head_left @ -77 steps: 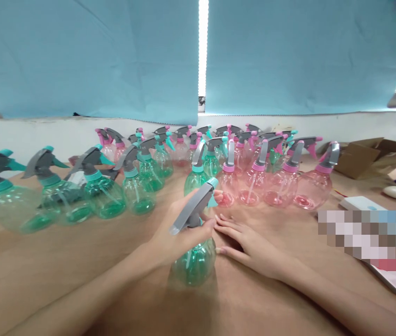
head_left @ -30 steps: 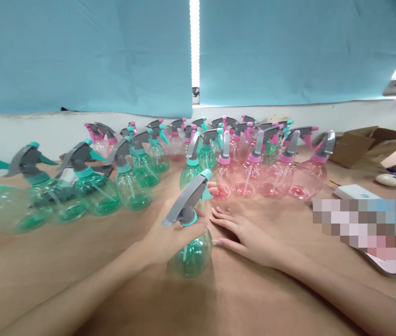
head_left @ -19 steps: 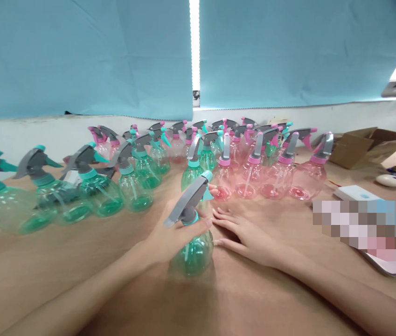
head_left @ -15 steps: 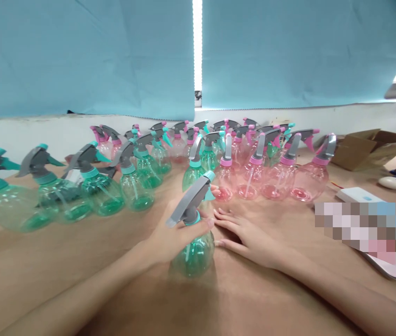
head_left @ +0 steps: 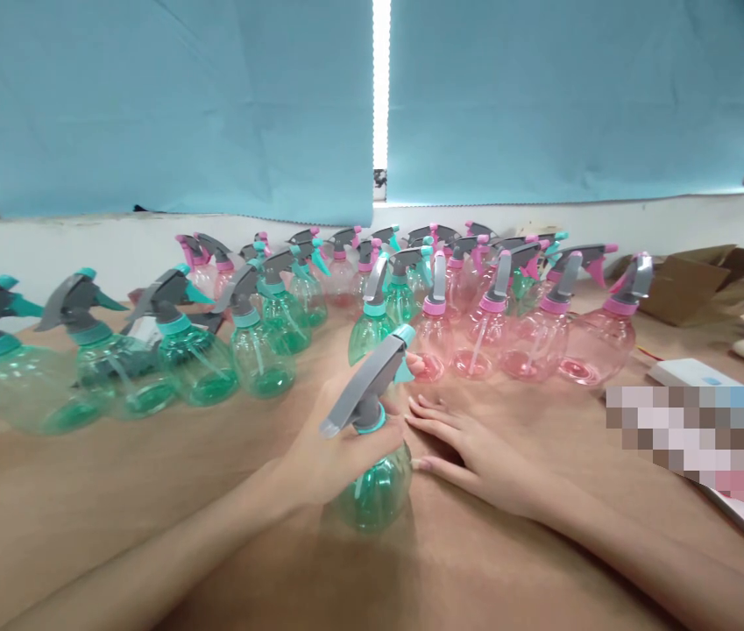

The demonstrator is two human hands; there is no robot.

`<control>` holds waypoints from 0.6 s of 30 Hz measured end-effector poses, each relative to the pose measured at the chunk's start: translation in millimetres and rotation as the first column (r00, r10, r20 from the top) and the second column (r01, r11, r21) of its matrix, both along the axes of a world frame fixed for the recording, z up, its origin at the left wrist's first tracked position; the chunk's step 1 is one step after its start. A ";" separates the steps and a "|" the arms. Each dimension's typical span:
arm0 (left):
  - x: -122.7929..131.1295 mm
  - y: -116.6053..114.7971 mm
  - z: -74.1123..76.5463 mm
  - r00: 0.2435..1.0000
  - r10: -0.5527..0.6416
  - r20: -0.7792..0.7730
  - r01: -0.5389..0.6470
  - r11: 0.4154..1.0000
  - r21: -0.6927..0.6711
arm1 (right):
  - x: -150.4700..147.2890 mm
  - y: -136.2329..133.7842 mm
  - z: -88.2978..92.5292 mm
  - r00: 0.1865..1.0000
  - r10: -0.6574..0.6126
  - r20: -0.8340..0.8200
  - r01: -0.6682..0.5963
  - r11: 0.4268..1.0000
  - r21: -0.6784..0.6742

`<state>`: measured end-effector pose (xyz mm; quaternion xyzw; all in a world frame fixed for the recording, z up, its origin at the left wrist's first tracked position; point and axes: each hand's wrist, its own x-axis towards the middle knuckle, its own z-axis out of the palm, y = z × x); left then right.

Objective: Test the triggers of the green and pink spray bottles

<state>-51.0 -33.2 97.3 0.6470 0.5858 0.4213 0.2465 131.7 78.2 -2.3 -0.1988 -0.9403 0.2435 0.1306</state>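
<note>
Gripping a bottle [head_left: 378, 486] round its neck, L hand [head_left: 325, 447] is closed tight, w/ one fingertip up by the teal nozzle. Bottle is green, upright on the tabletop [head_left: 148, 464], approx. mid-width, nearer the front edge. R hand [head_left: 477, 451] lies flat & open just beside it, palm down, holding nothing; thumb tip v. close to bottle, contact unclear. Green row [head_left: 194, 364] stands toward back-left, pink row [head_left: 542, 342] back-right; box [head_left: 693, 285] at far right corner.

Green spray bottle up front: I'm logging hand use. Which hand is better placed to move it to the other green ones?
Left, probably: the left hand grips the green spray bottle at its neck, and the green row stands on that side. The right hand lies flat beside it.
</note>
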 end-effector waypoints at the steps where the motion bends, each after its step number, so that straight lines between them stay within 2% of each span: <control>1: 0.0 -0.1 0.3 1.000 0.000 -0.007 0.000 1.000 0.014 | 0.0 -0.1 -0.1 1.000 0.000 -0.005 0.000 1.000 -0.002; 10: 0.8 -1.0 2.4 0.999 0.026 -0.020 -0.024 0.998 0.064 | -0.4 -0.1 0.5 1.000 0.009 -0.012 -0.009 1.000 0.002; 18: -6.2 1.9 -7.8 1.000 0.021 -0.002 -0.021 0.999 0.034 | -0.9 -1.4 6.3 1.000 0.002 0.028 -0.002 1.000 0.002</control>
